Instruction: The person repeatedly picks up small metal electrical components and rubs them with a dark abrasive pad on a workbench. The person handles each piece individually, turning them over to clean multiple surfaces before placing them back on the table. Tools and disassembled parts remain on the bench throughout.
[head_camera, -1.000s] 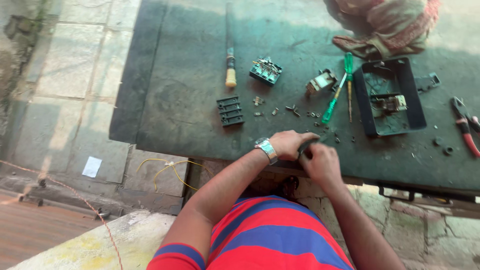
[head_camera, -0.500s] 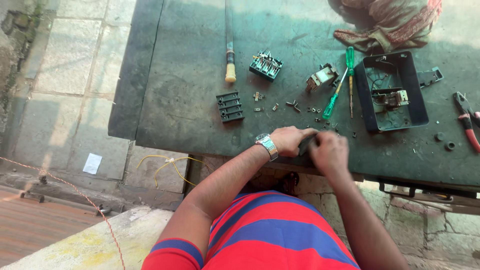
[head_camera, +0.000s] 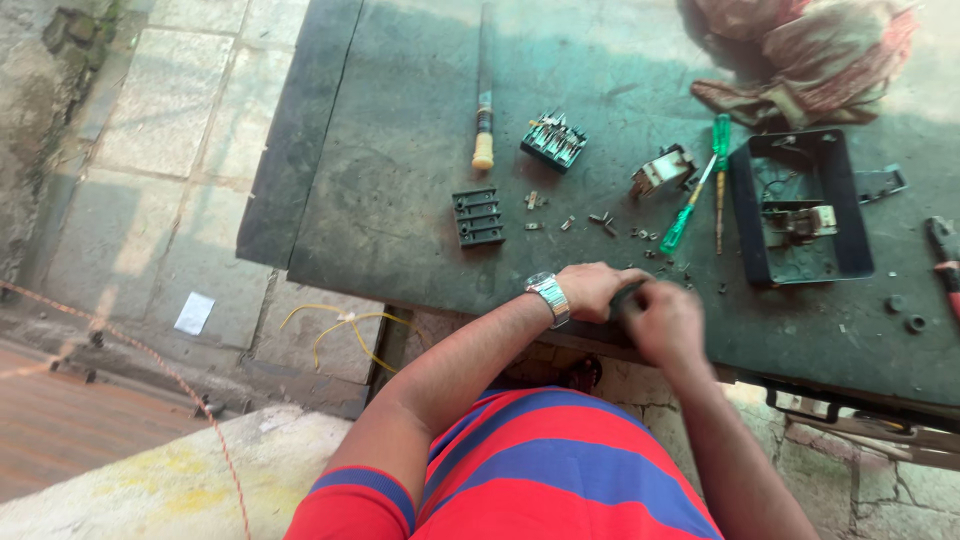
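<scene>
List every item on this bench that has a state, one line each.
left hand: closed, at the bench edge against the right hand
right hand: closed, blurred; contents hidden
black box: open, part inside
green screwdriver: lying flat
brush: lying flat
small screws: scattered loose

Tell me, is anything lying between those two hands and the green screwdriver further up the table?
Only a scatter of small screws lies between the hands (left hand, right hand) and the green screwdriver; nothing larger blocks the way.
</scene>
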